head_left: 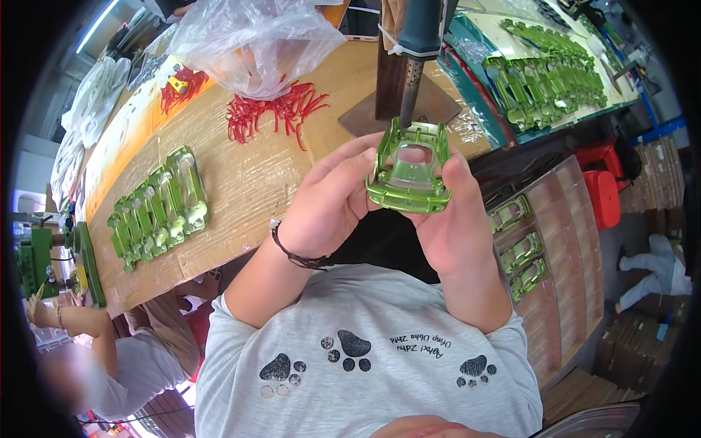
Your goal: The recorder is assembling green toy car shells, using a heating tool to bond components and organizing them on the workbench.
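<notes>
Here a green toy car body [409, 169] with a clear window insert is held up between both hands, just under the metal tip of a fixed heating tool [411, 87] that comes down from above and meets the body's upper edge. The left hand [332, 197] clasps the body's left side, thumb across the lower edge and fingers [343, 157] stretched together along the flank. The right hand [456, 219] clasps the right side, fingers curled close around the shell and the thumb pressed at its lower right corner. A dark cord bracelet [296, 254] circles the left wrist.

Beyond the fingertips, behind the tool, a flat brown base plate [365, 115] lies on the cardboard-covered bench [241, 182]. Further out past the left fingers, a heap of red plastic pieces [274, 109] lies under a crumpled clear bag [252, 40]. Well to the left of the left hand, a row of green car bodies [157, 208] rests on the cardboard. Beyond the right fingers, more green bodies [548, 80] fill a tray, and a few green shells [518, 252] sit on a wooden board below the right hand. Another person's arm [73, 317] shows at lower left.
</notes>
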`<state>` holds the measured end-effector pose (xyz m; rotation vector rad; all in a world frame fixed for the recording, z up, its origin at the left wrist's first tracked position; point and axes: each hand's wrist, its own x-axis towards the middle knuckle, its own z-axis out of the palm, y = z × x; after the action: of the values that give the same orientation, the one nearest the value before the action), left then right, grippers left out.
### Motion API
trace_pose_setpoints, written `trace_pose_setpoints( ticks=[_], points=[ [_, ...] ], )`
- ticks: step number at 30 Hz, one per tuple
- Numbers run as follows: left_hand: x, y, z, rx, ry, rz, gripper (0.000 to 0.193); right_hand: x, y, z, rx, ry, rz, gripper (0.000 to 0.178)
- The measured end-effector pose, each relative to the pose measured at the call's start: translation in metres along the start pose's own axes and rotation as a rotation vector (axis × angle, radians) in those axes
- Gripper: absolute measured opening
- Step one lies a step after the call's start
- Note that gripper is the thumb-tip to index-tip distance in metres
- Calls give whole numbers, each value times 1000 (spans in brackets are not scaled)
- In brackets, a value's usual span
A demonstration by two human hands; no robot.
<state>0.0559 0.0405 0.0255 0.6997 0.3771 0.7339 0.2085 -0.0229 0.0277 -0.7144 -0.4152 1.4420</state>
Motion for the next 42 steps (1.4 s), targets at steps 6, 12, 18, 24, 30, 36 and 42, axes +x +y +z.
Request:
trace_pose_setpoints(
  ticks=[6,12,18,24,30,36,42],
  points=[
    [-1,2,1,25,-16,13,50,3,0,-3,11,-55,12,74],
    [-2,-1,0,63,48,44,51,14,12,-18,59,-177,30,75],
    [-7,0,6,181,131,74,52,23,20,-24,79,-228,54,82],
    [-10,0,5,156,134,106,51,21,15,-16,44,-237,50,88],
    [-14,4,10,151,149,104,49,17,14,-8,79,-198,58,89],
    [-18,9,5,129,88,103,47,13,10,-5,162,-219,168,79],
    [-15,7,-5,540,116,-21,51,1,21,-24,169,-129,43,74]
  ],
)
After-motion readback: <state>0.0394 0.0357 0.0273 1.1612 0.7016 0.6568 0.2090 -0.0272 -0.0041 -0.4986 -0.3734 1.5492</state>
